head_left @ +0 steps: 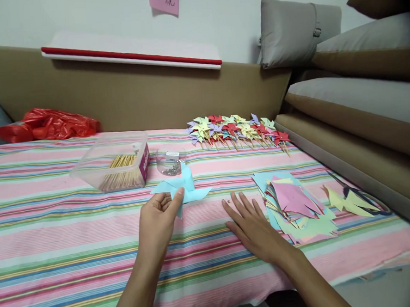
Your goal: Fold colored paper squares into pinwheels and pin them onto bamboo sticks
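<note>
My left hand (162,211) pinches a light blue paper pinwheel (188,187) at its middle, thumb on top and fingers under it. The pinwheel's blades are folded in, and no stick shows on it. My right hand (253,227) lies on the striped cloth with its fingers spread, holding nothing. Just beyond the pinwheel stands a small clear container (172,165) with metal pins in it. To the right of my right hand is a stack of cut coloured paper (294,199), a pink sheet uppermost.
A clear plastic box (98,164) of wooden sticks stands left of centre. Finished pinwheels (238,130) in several colours lie at the back. Scissors (383,203) and yellow paper scraps (354,204) lie at the right. A red plastic bag (57,123) and stacked cushions (357,93) border the cloth.
</note>
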A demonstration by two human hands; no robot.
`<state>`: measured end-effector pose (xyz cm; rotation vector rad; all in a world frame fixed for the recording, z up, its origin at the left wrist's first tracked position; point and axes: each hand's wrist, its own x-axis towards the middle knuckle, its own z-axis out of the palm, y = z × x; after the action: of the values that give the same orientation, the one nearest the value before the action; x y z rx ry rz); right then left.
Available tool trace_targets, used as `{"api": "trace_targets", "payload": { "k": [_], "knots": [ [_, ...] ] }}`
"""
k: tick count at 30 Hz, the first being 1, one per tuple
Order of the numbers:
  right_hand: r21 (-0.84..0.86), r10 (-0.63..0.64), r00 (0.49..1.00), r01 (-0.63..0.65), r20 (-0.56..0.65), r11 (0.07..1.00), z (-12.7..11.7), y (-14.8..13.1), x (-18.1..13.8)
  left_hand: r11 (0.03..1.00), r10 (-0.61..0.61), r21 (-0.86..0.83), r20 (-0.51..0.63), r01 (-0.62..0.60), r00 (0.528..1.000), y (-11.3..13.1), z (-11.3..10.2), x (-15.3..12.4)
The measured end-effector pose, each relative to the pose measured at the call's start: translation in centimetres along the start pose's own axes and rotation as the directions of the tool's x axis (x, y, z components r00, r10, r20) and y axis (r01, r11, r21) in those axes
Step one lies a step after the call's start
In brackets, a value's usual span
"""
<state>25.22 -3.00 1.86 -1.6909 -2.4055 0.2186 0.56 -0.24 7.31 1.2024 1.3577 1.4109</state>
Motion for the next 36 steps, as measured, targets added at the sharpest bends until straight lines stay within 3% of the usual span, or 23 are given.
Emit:
{"api": "trace_targets", "payload": {
  "k": [5, 9, 12, 17, 21, 24, 27, 30, 33, 36],
  "knots": [
    [-0.061, 0.059, 0.998, -0.059, -0.003, 0.996, 1.0, -1.0, 0.5, 0.999, 0.019, 0.028, -0.004, -0.018, 1.0, -0.2, -0.2, -0.1],
    [-0.048, 0.035, 0.999, -0.037, -0.041, 0.998, 0.8, -0.8, 1.0, 0.999, 0.009, 0.051, 0.01, -0.009, 1.0, -0.5, 0.0, -0.1],
    [0.015, 0.036, 0.992, -0.034, -0.12, 0.999, 0.2, -0.3, 0.9, 0.999, 0.008, 0.05, 0.022, -0.009, 1.0, -0.7, 0.2, -0.1],
    [0.167, 0.192, 0.953, -0.155, -0.235, 0.974, -1.1, 0.2, 0.9, 0.998, 0.006, 0.067, 0.036, -0.009, 0.999, -0.5, 0.5, -0.3],
    [0.269, 0.242, 0.924, -0.162, -0.298, 0.95, -1.7, -0.4, 1.2, 0.996, -0.005, 0.088, 0.03, 0.002, 1.0, -0.3, 0.7, -0.5],
    [0.58, 0.328, 0.892, -0.095, -0.311, 0.809, -2.2, -1.7, 1.5, 0.993, 0.007, 0.12, 0.038, -0.012, 0.999, -0.4, 1.0, -0.6],
    [0.873, 0.39, 0.89, 0.02, -0.238, 0.487, -3.0, -3.4, 1.7, 0.976, 0.037, 0.211, 0.035, -0.044, 0.999, -0.6, 1.3, -0.7],
    [0.96, 0.372, 0.91, 0.082, -0.181, 0.268, -3.7, -5.1, 1.9, 0.931, 0.111, 0.345, 0.04, -0.118, 0.993, -0.6, 1.7, -1.2],
    [0.975, 0.345, 0.926, 0.082, -0.152, 0.208, -3.8, -6.5, 2.2, 0.903, 0.159, 0.395, 0.062, -0.171, 0.985, -0.5, 2.2, -1.7],
    [0.949, 0.326, 0.928, 0.079, -0.183, 0.306, -3.6, -7.3, 2.3, 0.948, 0.079, 0.3, 0.097, -0.105, 0.992, -0.4, 2.7, -1.9]
  ]
}}
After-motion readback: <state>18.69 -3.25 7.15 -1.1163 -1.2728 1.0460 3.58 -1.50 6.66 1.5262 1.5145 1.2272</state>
